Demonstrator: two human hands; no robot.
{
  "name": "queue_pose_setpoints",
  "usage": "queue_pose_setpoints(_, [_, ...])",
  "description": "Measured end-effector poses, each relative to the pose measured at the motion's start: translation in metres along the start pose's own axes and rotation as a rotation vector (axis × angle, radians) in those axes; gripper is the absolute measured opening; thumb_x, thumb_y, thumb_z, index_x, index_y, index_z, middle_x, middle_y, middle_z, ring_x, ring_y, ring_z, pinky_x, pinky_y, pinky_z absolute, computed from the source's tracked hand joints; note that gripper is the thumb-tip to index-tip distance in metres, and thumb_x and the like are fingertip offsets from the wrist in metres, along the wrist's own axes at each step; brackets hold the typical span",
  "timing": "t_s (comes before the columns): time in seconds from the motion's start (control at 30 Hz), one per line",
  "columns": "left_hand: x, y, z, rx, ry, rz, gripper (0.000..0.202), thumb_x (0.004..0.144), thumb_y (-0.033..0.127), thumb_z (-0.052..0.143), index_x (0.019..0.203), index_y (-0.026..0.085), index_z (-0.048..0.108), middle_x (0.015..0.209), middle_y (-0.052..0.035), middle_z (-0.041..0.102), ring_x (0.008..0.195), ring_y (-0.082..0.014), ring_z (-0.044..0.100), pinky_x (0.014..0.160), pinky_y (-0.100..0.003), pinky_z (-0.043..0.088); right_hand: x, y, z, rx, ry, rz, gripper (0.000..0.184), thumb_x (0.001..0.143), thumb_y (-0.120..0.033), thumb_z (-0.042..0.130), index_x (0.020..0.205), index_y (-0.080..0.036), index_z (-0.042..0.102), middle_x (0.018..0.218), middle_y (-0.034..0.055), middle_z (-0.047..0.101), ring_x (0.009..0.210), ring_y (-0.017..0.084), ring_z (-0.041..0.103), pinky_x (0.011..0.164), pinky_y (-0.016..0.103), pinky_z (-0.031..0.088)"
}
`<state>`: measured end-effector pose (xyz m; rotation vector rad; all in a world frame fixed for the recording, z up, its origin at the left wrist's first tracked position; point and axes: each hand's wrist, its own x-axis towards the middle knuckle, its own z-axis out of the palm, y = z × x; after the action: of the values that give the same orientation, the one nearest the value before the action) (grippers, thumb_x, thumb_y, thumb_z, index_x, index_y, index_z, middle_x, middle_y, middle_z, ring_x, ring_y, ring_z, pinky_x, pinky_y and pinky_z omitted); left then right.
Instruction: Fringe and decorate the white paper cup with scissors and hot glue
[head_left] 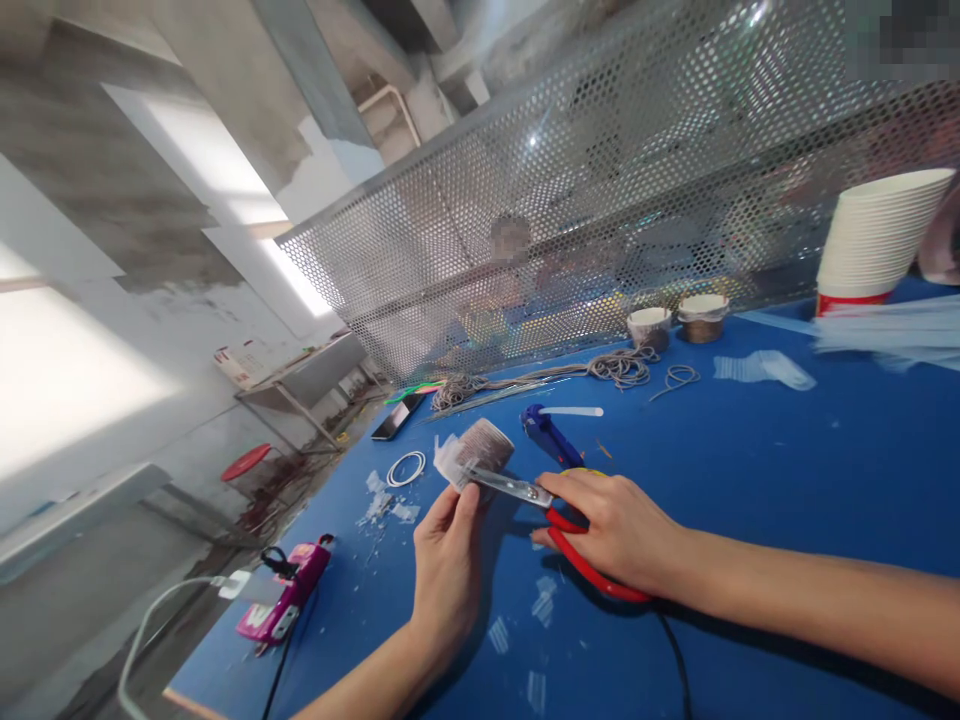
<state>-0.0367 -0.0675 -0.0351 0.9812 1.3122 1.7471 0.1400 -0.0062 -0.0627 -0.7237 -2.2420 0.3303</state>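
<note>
My left hand (448,560) pinches the white, mesh-like edge of a small cup (489,446) wrapped in greyish-brown cord. The cup is tipped on its side above the blue table. My right hand (626,530) is closed around the red handles of a pair of scissors (517,487). Their blades point left and lie against the cup's white edge, close to my left fingertips. Whether the blades have material between them I cannot tell. Just beyond my right hand lies a blue glue gun (556,440) with a white glue stick in its back, partly hidden by that hand.
Left of the cup are a white ring coil (406,469) and white scraps (386,505). A purple power strip (289,598) sits at the left edge. Cord bundles (619,368), a phone (396,417), two wrapped cups (703,318) and stacked paper cups (877,240) line the perforated metal screen (465,240).
</note>
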Motion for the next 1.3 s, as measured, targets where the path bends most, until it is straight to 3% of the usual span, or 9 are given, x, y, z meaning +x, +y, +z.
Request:
queue_pose_setpoints(0.2, [0.007, 0.002, 0.000, 0.005, 0.058, 0.038, 0.035, 0.065, 0.042, 0.079, 0.087, 0.014, 0.075, 0.093, -0.0069, 0.075, 0.089, -0.0198, 0.067, 0.084, -0.030, 0.052, 0.014, -0.007, -0.001, -0.064, -0.016, 0.012, 0.037, 0.082, -0.044, 0.068, 0.107, -0.018, 0.064, 0.094, 0.0111, 0.072, 0.083, 0.025, 0.068, 0.069, 0.033, 0.052])
queue_pose_setpoints(0.47, [0.008, 0.004, -0.002, -0.027, 0.024, 0.049, 0.030, 0.067, 0.042, 0.078, 0.085, 0.018, 0.075, 0.091, -0.0032, 0.076, 0.094, -0.0188, 0.067, 0.088, -0.028, 0.051, 0.023, -0.019, -0.004, -0.084, -0.057, 0.055, 0.037, 0.082, -0.043, 0.070, 0.108, -0.019, 0.064, 0.093, 0.0094, 0.072, 0.084, 0.025, 0.069, 0.065, 0.030, 0.050])
queue_pose_setpoints(0.67, [0.009, 0.003, -0.002, 0.001, 0.031, 0.045, 0.034, 0.068, 0.043, 0.077, 0.089, 0.016, 0.075, 0.098, -0.0059, 0.076, 0.095, -0.0208, 0.068, 0.089, -0.031, 0.052, 0.022, -0.015, 0.003, -0.065, -0.036, 0.031, 0.033, 0.084, -0.045, 0.067, 0.103, -0.018, 0.064, 0.090, 0.0094, 0.073, 0.083, 0.025, 0.069, 0.064, 0.030, 0.048])
queue_pose_setpoints(0.9, [0.008, 0.003, -0.002, -0.016, 0.022, 0.022, 0.027, 0.068, 0.039, 0.077, 0.084, 0.017, 0.074, 0.090, -0.0047, 0.076, 0.095, -0.0216, 0.068, 0.089, -0.032, 0.052, 0.021, -0.010, 0.005, -0.075, -0.047, -0.011, 0.031, 0.088, -0.049, 0.060, 0.093, -0.018, 0.063, 0.082, 0.0078, 0.073, 0.075, 0.022, 0.069, 0.059, 0.027, 0.045])
queue_pose_setpoints(1.13, [0.009, 0.001, -0.005, 0.010, 0.014, 0.012, 0.030, 0.068, 0.040, 0.078, 0.086, 0.017, 0.075, 0.094, -0.0041, 0.076, 0.094, -0.0195, 0.066, 0.086, -0.028, 0.051, 0.020, -0.015, -0.001, -0.030, -0.081, 0.047, 0.026, 0.085, -0.043, 0.067, 0.093, -0.018, 0.063, 0.083, 0.0073, 0.073, 0.075, 0.023, 0.070, 0.059, 0.027, 0.044])
queue_pose_setpoints(1.3, [0.012, -0.002, -0.011, 0.086, -0.029, 0.028, 0.032, 0.073, 0.042, 0.074, 0.094, 0.016, 0.075, 0.094, -0.0043, 0.075, 0.094, -0.0201, 0.066, 0.082, -0.027, 0.050, 0.018, -0.016, -0.003, 0.122, -0.115, 0.107, 0.023, 0.085, -0.041, 0.065, 0.082, -0.019, 0.062, 0.072, 0.0030, 0.070, 0.060, 0.017, 0.063, 0.053, 0.025, 0.039])
